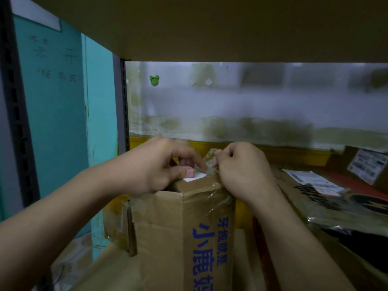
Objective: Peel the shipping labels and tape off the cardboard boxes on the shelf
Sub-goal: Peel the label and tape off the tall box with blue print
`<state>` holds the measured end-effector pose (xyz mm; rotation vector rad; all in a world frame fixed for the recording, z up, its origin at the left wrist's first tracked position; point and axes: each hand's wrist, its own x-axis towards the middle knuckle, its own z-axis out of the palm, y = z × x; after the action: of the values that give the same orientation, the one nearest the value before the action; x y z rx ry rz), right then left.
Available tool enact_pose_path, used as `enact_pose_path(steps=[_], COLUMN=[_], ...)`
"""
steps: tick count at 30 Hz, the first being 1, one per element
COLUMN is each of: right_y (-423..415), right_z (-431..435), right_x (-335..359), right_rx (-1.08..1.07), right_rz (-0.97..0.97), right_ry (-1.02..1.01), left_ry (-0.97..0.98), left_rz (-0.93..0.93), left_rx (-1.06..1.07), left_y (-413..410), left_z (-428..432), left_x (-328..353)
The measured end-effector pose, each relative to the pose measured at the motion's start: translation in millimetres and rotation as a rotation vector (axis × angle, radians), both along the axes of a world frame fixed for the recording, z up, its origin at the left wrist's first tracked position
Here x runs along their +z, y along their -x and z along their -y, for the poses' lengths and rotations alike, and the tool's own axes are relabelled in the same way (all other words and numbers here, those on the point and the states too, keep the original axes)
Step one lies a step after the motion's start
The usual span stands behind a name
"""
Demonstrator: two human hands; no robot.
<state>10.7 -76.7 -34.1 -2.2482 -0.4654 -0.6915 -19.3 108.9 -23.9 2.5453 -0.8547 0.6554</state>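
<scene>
A brown cardboard box [168, 227] with blue printed characters stands upright in the middle of the shelf. Clear tape [210, 158] lifts off its top edge. My right hand [243, 171] pinches that tape between its fingers. My left hand [159, 164] holds the box's top edge, its thumb pressing beside a scrap of white label [195, 177]. Wrinkled clear tape [218, 200] still clings down the box's right corner.
To the right lies a flat box [294, 185] with a white shipping label [315, 181], and another labelled box [367, 166] stands behind it. Crumpled plastic [346, 213] lies over them. A shelf board [210, 28] hangs low overhead; a metal post [123, 101] stands left.
</scene>
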Motion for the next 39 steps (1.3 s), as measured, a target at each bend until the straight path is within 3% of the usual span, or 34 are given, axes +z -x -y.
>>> enact_pose_path(steps=[8, 16, 27, 32, 39], right_y=[-3.2, -8.0, -6.9, -9.0, 2.9], right_z=[0.8, 1.4, 1.0, 0.0, 1.0], right_x=[-2.8, -0.1, -3.1, -2.9, 0.3], right_rx=[-0.011, -0.006, -0.049, -0.034, 0.125], right_rz=[-0.008, 0.018, 0.076, 0.13, -0.048], right_ry=[-0.043, -0.032, -0.078, -0.165, -0.165], left_ry=[-0.019, -0.028, 0.234, 0.185, 0.215], left_rz=[0.01, -0.115, -0.098, -0.047, -0.068], left_rx=[-0.033, 0.065, 0.091, 0.121, 0.148], left_y=[4.6, 6.9, 2.1, 7.4, 9.4], left_z=[2.4, 13.4, 24.0, 24.9, 20.5], left_x=[-2.0, 8.7, -7.8, -5.8, -6.4])
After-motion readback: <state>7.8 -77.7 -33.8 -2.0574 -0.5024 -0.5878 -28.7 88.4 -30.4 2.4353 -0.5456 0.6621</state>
